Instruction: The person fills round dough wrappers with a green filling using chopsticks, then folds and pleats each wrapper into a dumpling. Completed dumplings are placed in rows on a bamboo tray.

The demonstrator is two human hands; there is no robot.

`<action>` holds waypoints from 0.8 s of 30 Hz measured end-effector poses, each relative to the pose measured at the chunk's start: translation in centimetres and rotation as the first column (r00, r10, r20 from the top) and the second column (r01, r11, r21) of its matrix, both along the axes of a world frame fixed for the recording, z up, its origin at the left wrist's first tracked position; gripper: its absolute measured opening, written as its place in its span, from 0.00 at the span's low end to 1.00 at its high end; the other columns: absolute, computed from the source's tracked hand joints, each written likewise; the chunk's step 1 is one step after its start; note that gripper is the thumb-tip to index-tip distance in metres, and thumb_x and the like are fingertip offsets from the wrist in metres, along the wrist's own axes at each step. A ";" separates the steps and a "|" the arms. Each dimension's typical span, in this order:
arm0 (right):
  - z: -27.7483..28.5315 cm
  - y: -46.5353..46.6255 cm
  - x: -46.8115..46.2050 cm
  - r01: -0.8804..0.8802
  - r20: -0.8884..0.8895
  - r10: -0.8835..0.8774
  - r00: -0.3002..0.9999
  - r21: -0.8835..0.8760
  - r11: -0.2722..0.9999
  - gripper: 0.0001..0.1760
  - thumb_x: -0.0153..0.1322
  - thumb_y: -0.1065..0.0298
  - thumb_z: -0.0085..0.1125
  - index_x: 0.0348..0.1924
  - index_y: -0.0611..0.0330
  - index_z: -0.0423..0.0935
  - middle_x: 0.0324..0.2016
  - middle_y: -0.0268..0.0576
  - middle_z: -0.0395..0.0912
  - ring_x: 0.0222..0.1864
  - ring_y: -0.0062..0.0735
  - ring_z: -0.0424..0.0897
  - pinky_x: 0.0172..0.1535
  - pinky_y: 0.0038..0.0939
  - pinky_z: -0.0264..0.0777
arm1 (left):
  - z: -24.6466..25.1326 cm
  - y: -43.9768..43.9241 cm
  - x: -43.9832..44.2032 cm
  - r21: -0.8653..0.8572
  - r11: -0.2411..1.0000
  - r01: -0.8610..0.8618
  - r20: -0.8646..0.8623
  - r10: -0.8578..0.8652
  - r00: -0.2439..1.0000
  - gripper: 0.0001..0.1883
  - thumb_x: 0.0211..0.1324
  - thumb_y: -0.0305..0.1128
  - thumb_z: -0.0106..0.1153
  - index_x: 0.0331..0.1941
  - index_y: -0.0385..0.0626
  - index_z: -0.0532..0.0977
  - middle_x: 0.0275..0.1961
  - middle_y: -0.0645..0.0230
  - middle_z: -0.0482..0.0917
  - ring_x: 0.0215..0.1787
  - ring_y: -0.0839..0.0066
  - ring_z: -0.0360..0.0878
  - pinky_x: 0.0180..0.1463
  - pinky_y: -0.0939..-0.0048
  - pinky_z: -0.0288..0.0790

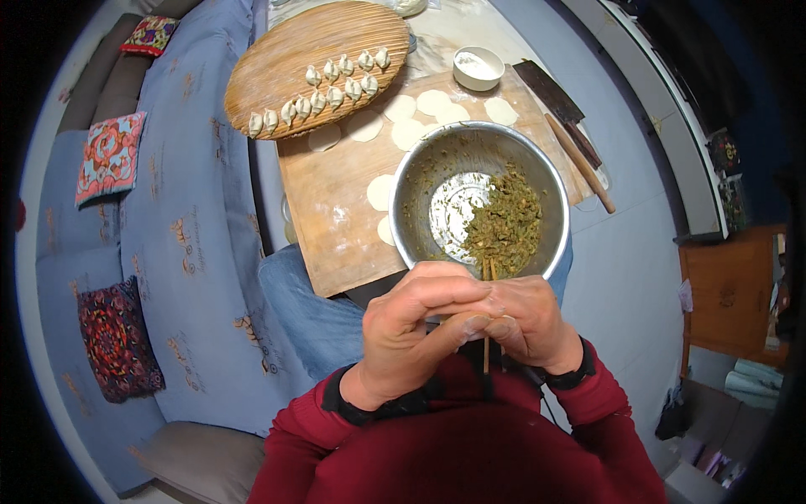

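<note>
My left hand (409,321) and my right hand (529,321) meet in front of my chest, fingers overlapping and thumbs pressed tip to tip. Flour dusts the thumbs. Whatever lies between the palms is hidden by the fingers. Just beyond them, a steel mixing bowl (415,164) holds a green-brown minced filling (507,220), heaped on its right side. A pair of wooden chopsticks (487,356) leans out over the near rim, partly behind my hands. Round dough wrappers (365,126) lie on a floured wooden board (334,214); the bowl partly covers some of them.
An oval slatted tray (302,50) with two rows of folded dumplings (318,101) overlaps the board's far left. A white bowl of flour (478,68), a cleaver (551,91) and a rolling pin (579,164) sit at the right. A cushioned blue sofa (182,157) runs along the left.
</note>
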State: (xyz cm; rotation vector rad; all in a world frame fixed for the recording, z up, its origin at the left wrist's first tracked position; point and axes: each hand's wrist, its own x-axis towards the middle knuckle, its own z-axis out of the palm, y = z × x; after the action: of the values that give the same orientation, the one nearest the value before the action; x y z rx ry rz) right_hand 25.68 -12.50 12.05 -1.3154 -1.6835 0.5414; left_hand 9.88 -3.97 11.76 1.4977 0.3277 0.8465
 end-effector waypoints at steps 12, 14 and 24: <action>-1.4 -1.6 -0.9 -0.001 -0.536 -0.051 0.843 -0.097 0.995 0.39 0.78 0.39 0.26 0.39 0.64 0.80 0.30 0.49 0.84 0.32 0.41 0.84 0.35 0.33 0.76 | -1.0 0.9 1.7 0.148 0.923 0.356 -0.069 -0.349 0.934 0.63 0.35 0.60 0.72 0.70 0.34 0.51 0.73 0.49 0.52 0.75 0.56 0.50 0.74 0.58 0.47; -0.9 -1.4 -0.9 -0.047 -0.492 -0.017 0.870 -0.119 0.992 0.39 0.77 0.38 0.25 0.40 0.63 0.80 0.30 0.48 0.84 0.32 0.41 0.84 0.35 0.34 0.76 | -1.2 0.6 2.0 0.149 0.925 0.350 -0.043 -0.347 0.937 0.61 0.38 0.60 0.71 0.69 0.34 0.51 0.72 0.49 0.54 0.75 0.56 0.51 0.73 0.59 0.49; -0.8 -1.5 -0.7 0.141 -0.216 -0.136 0.967 0.009 0.990 0.32 0.78 0.40 0.28 0.36 0.58 0.75 0.27 0.44 0.81 0.28 0.44 0.82 0.32 0.36 0.74 | -0.6 -0.2 3.2 0.229 0.939 0.256 0.071 -0.278 0.958 0.34 0.66 0.50 0.48 0.64 0.31 0.61 0.67 0.43 0.62 0.69 0.52 0.63 0.69 0.59 0.57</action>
State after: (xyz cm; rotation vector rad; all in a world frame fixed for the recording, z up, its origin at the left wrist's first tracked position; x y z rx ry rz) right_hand 24.96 -14.04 11.28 -1.2972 -1.4055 0.5580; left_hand 13.09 -4.21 11.14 1.6505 -0.0490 0.7544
